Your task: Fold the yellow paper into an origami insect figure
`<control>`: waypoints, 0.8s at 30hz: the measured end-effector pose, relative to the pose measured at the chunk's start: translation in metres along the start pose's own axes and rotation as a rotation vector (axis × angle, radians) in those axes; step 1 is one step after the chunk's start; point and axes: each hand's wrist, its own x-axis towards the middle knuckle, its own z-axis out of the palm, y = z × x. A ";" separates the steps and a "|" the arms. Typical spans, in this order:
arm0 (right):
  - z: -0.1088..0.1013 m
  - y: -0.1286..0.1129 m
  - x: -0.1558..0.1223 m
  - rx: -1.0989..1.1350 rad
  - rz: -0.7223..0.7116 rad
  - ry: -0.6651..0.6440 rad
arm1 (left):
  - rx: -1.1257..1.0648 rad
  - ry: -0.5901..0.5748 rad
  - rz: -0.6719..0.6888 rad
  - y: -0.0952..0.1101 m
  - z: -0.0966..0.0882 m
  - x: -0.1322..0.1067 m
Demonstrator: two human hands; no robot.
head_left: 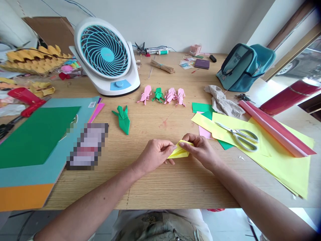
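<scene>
Between my two hands is a small piece of folded yellow paper point(179, 153), held just above the table near its front edge. My left hand point(159, 150) pinches its left side, thumb on top and fingers underneath. On the right side, my right hand point(198, 147) grips it with the thumb pressed on the upper face. Layered creases show in the paper; its underside is hidden. Beyond the hands stand pink origami figures point(171, 95) and a green origami figure point(158, 95) in a row. Another folded green paper piece point(123, 119) lies to the left.
Right of my hands, scissors point(242, 135) rest on yellow paper sheets point(283, 167), beside a rolled pink sheet point(278, 130) and a red bottle point(291, 97). At left lie a blurred phone point(87, 145) and green paper point(37, 134). A fan point(105, 57) and teal bag point(247, 67) stand behind.
</scene>
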 end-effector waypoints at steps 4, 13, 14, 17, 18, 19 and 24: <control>-0.002 0.000 0.001 0.061 0.008 0.024 | -0.097 -0.110 -0.039 -0.002 -0.003 0.002; 0.000 -0.005 0.000 0.069 0.055 0.036 | -0.183 -0.210 -0.114 -0.003 -0.007 0.004; 0.000 -0.005 0.000 0.076 0.064 0.034 | -0.193 -0.211 -0.123 -0.003 -0.007 0.004; 0.000 -0.004 0.000 0.080 0.080 0.042 | -0.223 -0.205 -0.152 -0.002 -0.007 0.004; -0.001 -0.003 0.000 0.076 0.082 0.047 | -0.232 -0.206 -0.163 -0.001 -0.007 0.003; -0.001 -0.001 0.001 0.073 0.084 0.049 | -0.242 -0.208 -0.176 0.000 -0.007 0.003; -0.004 0.006 0.002 0.098 0.089 0.049 | -0.323 -0.241 -0.257 0.002 -0.007 0.002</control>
